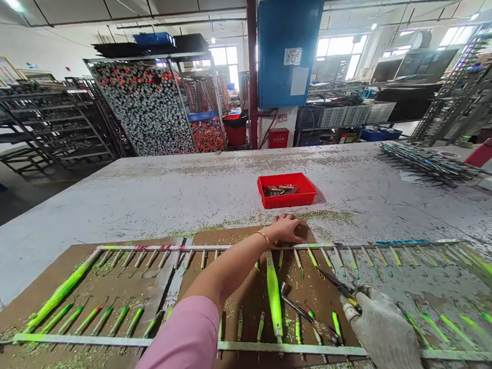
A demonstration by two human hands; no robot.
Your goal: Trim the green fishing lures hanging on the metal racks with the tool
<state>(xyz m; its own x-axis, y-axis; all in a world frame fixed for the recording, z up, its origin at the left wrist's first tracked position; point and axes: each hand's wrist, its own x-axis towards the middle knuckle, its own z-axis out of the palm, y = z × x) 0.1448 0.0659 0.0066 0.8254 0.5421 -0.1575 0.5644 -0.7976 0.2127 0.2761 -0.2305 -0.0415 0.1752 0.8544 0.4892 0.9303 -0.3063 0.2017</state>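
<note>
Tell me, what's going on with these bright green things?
A person in a pink sleeve rests their bare left hand on a metal rack of neon-green fishing lures. Their right hand, in a white knit glove, holds pliers. Another pair lies on the brown board under the rack. A red tray of metal pieces sits farther up the table.

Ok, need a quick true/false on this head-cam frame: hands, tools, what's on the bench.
1. The left hand wears a white knit glove. False: it is bare, with a gold bangle at the wrist; the glove is on the right hand.
2. The red plastic tray holds a small heap of dark metal pieces. True.
3. The right hand grips pliers. True.
4. The neon-green fishing lures lie in a blue crate. False: they sit along pale racks laid on brown board.
</note>
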